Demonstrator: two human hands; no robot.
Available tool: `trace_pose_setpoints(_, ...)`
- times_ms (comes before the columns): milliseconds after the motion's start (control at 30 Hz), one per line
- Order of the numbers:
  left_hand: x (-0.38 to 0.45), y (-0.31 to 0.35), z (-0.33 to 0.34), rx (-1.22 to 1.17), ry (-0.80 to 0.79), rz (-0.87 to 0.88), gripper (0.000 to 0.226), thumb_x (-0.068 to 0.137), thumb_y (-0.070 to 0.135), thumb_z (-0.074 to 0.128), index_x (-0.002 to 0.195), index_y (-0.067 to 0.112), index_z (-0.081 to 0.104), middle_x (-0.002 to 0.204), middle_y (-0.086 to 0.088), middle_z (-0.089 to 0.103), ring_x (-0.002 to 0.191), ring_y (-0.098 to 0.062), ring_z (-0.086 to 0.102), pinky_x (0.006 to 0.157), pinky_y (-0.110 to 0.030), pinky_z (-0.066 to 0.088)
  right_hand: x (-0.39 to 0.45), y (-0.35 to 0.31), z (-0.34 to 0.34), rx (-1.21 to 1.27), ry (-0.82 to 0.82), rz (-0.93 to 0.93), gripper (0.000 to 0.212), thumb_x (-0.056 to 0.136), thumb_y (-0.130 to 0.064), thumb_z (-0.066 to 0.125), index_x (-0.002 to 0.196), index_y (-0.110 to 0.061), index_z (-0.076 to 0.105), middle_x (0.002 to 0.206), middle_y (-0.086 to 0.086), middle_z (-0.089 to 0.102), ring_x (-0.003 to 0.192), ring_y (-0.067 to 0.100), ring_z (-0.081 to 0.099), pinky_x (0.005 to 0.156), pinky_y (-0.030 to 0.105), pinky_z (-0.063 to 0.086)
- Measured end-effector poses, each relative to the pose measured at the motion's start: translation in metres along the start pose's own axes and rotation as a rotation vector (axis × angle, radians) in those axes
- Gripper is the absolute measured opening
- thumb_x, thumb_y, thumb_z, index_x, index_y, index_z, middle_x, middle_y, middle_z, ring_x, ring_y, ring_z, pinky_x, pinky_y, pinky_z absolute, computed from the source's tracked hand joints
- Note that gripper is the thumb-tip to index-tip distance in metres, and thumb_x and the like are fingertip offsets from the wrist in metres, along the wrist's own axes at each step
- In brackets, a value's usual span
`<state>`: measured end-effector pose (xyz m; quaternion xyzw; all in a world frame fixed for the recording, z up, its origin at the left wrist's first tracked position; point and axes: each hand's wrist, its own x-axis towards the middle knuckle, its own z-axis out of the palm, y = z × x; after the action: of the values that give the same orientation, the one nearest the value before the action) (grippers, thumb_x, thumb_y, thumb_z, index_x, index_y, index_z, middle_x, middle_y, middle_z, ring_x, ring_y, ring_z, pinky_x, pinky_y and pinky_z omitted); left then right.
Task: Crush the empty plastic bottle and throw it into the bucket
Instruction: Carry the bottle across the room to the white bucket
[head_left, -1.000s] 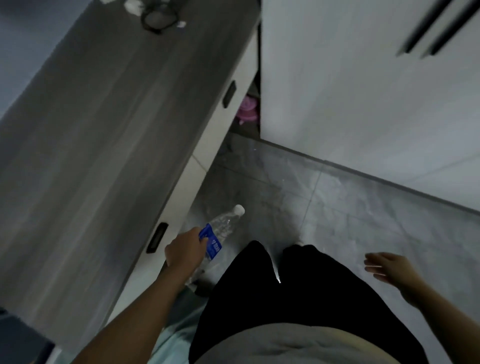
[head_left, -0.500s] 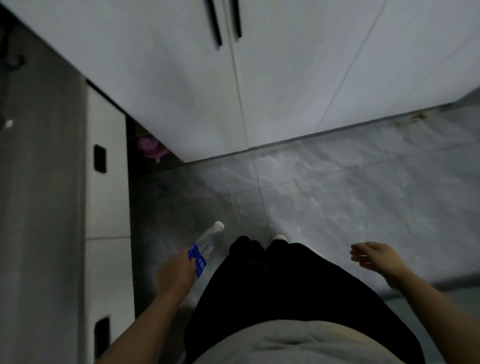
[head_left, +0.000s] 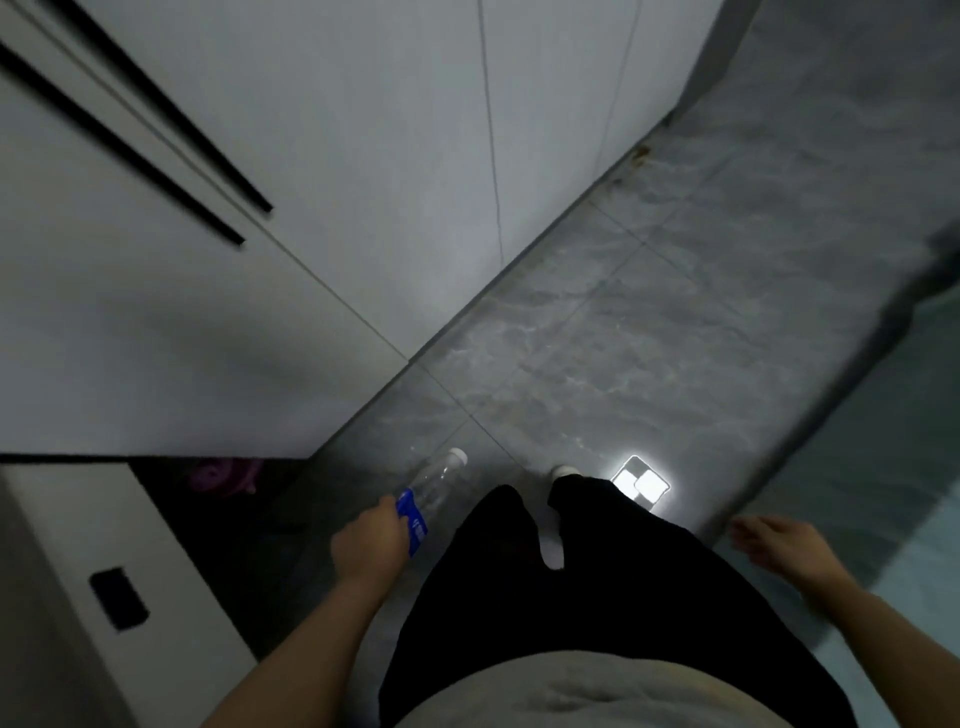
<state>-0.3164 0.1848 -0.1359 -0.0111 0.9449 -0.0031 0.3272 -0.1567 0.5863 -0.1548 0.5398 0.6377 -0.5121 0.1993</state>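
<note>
Nearest the camera: a grey shirt hem (head_left: 597, 691) and black trousers (head_left: 545, 587), seen from above on a standing person. Left hand (head_left: 370, 545), forearm bare, at the left of the trousers; its grip is closed round the lower body of the bottle (head_left: 431, 491), fingers wrapped over the blue label (head_left: 411, 522). Bottle: 1, clear plastic, uncrushed, white cap (head_left: 457, 456) on, held low above the floor and tilted with the cap pointing forward and away from the body. Right hand (head_left: 779, 545), forearm bare, out to the right of the trousers; its grip is empty, fingers loosely spread and pointing left, touching nothing. Beyond the trouser legs: 1 white shoe tip (head_left: 563, 471) on the floor (head_left: 649, 338), which is grey marbled tile with thin joints. Just right of the shoe tip: 1 bright square reflection (head_left: 641, 484) on the tile. Right edge: a pale green surface (head_left: 883, 467), blurred, kind not clear. Lower left: a white drawer unit (head_left: 156, 571) with 1 dark recessed handle (head_left: 118, 598). Between that unit and the cupboard: a dark gap holding 1 pink object (head_left: 223, 475), dim, kind not clear. Farthest: white cupboard doors (head_left: 337, 182) rising from the floor edge, with 2 long black bar handles (head_left: 156, 135) side by side at upper left and thin seams between the panels. No bucket shows in this view.
</note>
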Motion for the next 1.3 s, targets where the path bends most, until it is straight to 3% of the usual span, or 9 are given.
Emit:
trace_pose_setpoints(167, 0.031, 0.039, -0.027, 0.106, 0.003, 0.124, 0.023, 0.093, 0.03, 0.038, 0.099, 0.012, 0.052, 0.102, -0.012, 0.068, 0.091, -0.03, 0.065, 0.074, -0.034, 0.047, -0.015, 0.05, -0.01, 0.183, 0.103, 0.153, 0.025, 0.091, -0.008, 0.045, 0.101, 0.009, 0.06, 0.076, 0.011, 0.064, 0.041, -0.008, 0.059, 0.04, 0.006, 0.043)
trace_pose_setpoints(300, 0.053, 0.087, -0.044, 0.141, 0.018, 0.234, 0.02, 0.092, 0.026, 0.042, 0.095, 0.01, 0.053, 0.1, -0.014, 0.067, 0.09, -0.031, 0.064, 0.071, -0.033, 0.046, -0.013, 0.075, -0.025, 0.27, 0.141, 0.244, 0.026, 0.092, -0.008, 0.046, 0.102, 0.011, 0.059, 0.041, -0.009, 0.065, 0.038, -0.004, 0.058, 0.037, 0.007, 0.043)
trace_pose_setpoints(533, 0.074, 0.18, -0.069, 0.158, -0.008, 0.335, 0.02, 0.092, 0.025, 0.041, 0.096, 0.009, 0.052, 0.1, -0.016, 0.066, 0.089, -0.033, 0.062, 0.08, -0.039, 0.052, 0.021, 0.062, -0.068, 0.427, 0.176, 0.245, 0.029, 0.091, -0.008, 0.046, 0.101, 0.016, 0.059, 0.033, -0.01, 0.061, 0.035, -0.003, 0.057, 0.036, 0.008, 0.042)
trace_pose_setpoints(667, 0.084, 0.219, -0.083, 0.196, 0.018, 0.321, 0.023, 0.093, 0.027, 0.041, 0.099, 0.009, 0.054, 0.101, -0.014, 0.066, 0.089, -0.03, 0.063, 0.077, -0.036, 0.05, 0.048, 0.027, -0.095, 0.474, 0.204, 0.178, 0.029, 0.091, -0.006, 0.044, 0.103, 0.017, 0.057, 0.066, 0.007, 0.062, 0.036, -0.004, 0.056, 0.035, 0.005, 0.039)
trace_pose_setpoints(767, 0.098, 0.247, -0.094, 0.207, 0.026, 0.326, 0.024, 0.093, 0.027, 0.042, 0.102, 0.009, 0.055, 0.104, -0.015, 0.066, 0.091, -0.03, 0.062, 0.07, -0.031, 0.042, 0.071, 0.005, -0.114, 0.522, 0.219, 0.146, 0.029, 0.092, -0.004, 0.042, 0.105, 0.017, 0.056, 0.098, 0.03, 0.063, 0.052, 0.014, 0.059, 0.038, 0.004, 0.041)
trace_pose_setpoints(833, 0.111, 0.27, -0.103, 0.209, 0.033, 0.351, 0.024, 0.093, 0.027, 0.043, 0.102, 0.008, 0.055, 0.104, -0.015, 0.067, 0.091, -0.03, 0.063, 0.069, -0.03, 0.04, 0.086, -0.008, -0.126, 0.558, 0.228, 0.148, 0.029, 0.092, -0.004, 0.041, 0.106, 0.015, 0.056, 0.108, 0.032, 0.06, 0.056, 0.011, 0.058, 0.041, 0.004, 0.042)
trace_pose_setpoints(1067, 0.18, 0.37, -0.146, 0.266, 0.017, 0.442, 0.022, 0.092, 0.029, 0.041, 0.098, 0.011, 0.053, 0.1, -0.013, 0.067, 0.087, -0.029, 0.063, 0.066, -0.031, 0.041, 0.134, -0.043, -0.163, 0.564, 0.253, 0.276, 0.029, 0.092, -0.002, 0.041, 0.102, 0.019, 0.056, 0.076, 0.016, 0.062, 0.034, -0.004, 0.055, 0.037, 0.007, 0.041)
trace_pose_setpoints(1200, 0.212, 0.441, -0.177, 0.317, -0.006, 0.53, 0.023, 0.092, 0.03, 0.039, 0.097, 0.012, 0.052, 0.1, -0.011, 0.067, 0.087, -0.028, 0.063, 0.067, -0.031, 0.044, 0.149, -0.063, -0.181, 0.597, 0.292, 0.327, 0.027, 0.092, -0.006, 0.041, 0.098, 0.013, 0.06, 0.082, 0.015, 0.062, 0.038, -0.003, 0.058, 0.045, 0.018, 0.046)
trace_pose_setpoints(1300, 0.232, 0.502, -0.198, 0.35, -0.02, 0.582, 0.025, 0.093, 0.029, 0.04, 0.1, 0.009, 0.053, 0.104, -0.016, 0.067, 0.094, -0.032, 0.063, 0.078, -0.036, 0.049, 0.157, -0.074, -0.196, 0.635, 0.322, 0.362, 0.027, 0.093, -0.008, 0.042, 0.1, 0.01, 0.06, 0.081, 0.011, 0.062, 0.054, 0.014, 0.06, 0.044, 0.016, 0.046)
